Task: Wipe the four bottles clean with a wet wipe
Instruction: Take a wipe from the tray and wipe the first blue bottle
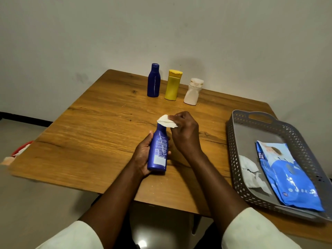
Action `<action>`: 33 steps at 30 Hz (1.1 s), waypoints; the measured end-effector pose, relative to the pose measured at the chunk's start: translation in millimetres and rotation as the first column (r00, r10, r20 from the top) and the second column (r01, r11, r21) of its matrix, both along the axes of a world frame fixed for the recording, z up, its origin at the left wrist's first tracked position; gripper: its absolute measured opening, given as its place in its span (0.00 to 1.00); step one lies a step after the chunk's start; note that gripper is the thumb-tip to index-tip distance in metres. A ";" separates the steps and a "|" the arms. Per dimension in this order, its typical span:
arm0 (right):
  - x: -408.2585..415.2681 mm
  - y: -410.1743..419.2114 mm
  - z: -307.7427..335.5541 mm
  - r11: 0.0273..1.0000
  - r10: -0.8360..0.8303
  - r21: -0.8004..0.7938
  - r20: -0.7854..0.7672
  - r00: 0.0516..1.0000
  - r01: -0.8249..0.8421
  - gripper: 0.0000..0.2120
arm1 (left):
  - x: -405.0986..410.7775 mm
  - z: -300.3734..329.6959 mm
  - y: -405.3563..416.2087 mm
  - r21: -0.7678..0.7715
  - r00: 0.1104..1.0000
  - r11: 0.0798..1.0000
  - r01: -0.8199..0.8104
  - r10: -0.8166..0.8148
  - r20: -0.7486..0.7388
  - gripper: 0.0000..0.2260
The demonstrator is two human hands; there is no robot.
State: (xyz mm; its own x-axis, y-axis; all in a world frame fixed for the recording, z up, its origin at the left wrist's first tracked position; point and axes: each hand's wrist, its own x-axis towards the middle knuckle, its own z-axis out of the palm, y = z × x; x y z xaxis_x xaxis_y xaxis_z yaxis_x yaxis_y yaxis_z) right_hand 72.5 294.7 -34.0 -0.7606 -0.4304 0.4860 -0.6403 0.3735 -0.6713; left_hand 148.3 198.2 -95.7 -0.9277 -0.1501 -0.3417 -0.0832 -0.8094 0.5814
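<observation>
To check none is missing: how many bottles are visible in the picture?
4. A dark blue bottle, a yellow bottle and a white bottle stand in a row at the table's far edge; another blue bottle is held in the left hand.

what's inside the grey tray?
The grey tray holds a blue wet-wipe pack lying flat and crumpled white wipes beside it, partly tucked under the pack. Whatever else sits beneath the pack is covered.

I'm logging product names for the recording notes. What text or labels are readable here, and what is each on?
"mee mee": on the blue wet wipe pack in the grey tray.
Back label of the blue bottle held in the left hand: print too small to read.
Three standing bottles: no text visible.
</observation>
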 end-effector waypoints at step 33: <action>24.9 13.1 -15.3 0.999 -0.020 0.035 0.020 1.000 0.020 0.12 | -1.1 -7.2 0.8 -0.053 1.000 0.999 -0.007 0.006 -0.015 0.20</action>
State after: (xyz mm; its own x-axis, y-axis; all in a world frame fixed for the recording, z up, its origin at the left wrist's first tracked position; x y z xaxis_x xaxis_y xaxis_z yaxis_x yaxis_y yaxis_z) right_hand 97.4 307.8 -49.4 -0.7790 -0.4311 0.4552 -0.6185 0.4091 -0.6709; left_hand 147.2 199.0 -102.8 -0.9318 -0.1732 -0.3191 -0.0692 -0.7780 0.6245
